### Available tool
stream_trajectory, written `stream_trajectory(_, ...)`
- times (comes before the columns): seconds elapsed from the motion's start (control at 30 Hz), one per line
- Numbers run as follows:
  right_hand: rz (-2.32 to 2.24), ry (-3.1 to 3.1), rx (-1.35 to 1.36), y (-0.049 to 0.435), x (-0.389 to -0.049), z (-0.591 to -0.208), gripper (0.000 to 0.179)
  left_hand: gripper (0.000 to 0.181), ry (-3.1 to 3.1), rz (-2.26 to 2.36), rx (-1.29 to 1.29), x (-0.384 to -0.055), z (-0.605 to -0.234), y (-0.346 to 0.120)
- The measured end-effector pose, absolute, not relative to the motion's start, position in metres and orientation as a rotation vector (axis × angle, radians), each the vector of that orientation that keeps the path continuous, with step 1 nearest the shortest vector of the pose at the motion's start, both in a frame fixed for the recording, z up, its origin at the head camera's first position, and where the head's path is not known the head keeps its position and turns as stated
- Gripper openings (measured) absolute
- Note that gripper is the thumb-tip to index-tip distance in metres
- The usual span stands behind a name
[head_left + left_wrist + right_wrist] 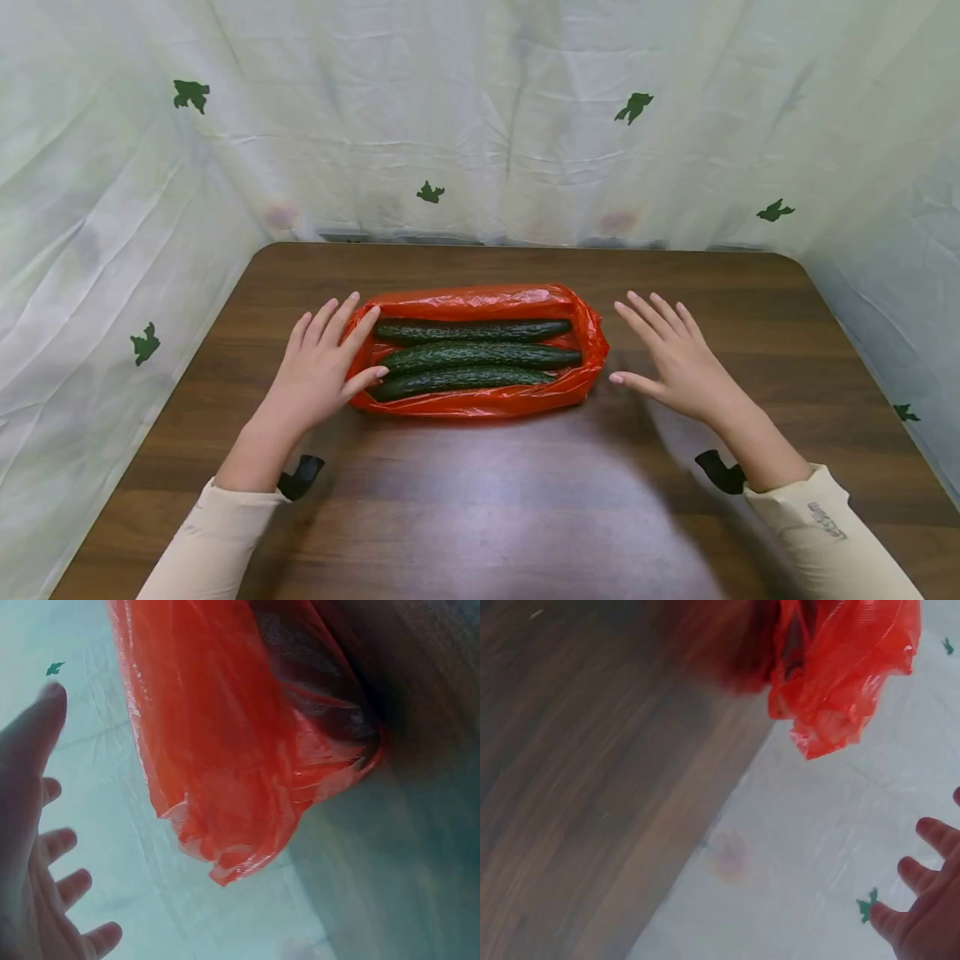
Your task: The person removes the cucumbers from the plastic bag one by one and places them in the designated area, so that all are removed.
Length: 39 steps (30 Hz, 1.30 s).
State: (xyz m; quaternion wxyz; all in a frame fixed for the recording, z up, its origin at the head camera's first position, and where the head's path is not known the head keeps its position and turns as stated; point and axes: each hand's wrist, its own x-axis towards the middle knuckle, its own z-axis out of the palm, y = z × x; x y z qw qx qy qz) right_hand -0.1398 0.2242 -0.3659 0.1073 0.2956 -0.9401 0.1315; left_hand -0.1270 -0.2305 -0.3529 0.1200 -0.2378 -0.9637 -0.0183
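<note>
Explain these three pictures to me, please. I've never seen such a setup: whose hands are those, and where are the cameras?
There's no machine at work here, just a person's bare hands. The wide picture comes from a camera on the person's head, looking forward and down. The other two come from cameras worn on the left and right wrists.

On the brown table lies a red plastic bag, open at the top, with three dark green cucumbers inside. The left hand is spread at the bag's left end; the right hand is spread beyond its right end. Neither holds anything.
</note>
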Motion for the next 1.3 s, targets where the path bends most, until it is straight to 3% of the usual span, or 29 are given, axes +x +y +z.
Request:
stream_trajectory(0.37, 0.536, -2.625, 1.001, 0.188, -0.148, -0.358, 0.078, 0.067, -2.749, -0.336, -0.406, -0.124, -0.372, -0.234)
stream_trajectory(0.7, 0.596, -2.576, 1.053, 0.145, -0.150, -0.366, 0.071, 0.065, -2.856, -0.707, -0.142, -0.121, -0.386, -0.233)
stream_trajectory(1.0, 0.594, -2.580, 1.069, 0.116, -0.152, -0.387, 0.067, 0.079, -2.910, -0.880, -0.135, -0.121, -0.393, -0.237)
stream_trajectory(1.3, 0.421, -2.633, 1.183, 0.108, -0.148, -0.397, 0.069, 0.075, -2.864, -0.986, -0.143, -0.120, -0.397, -0.240)
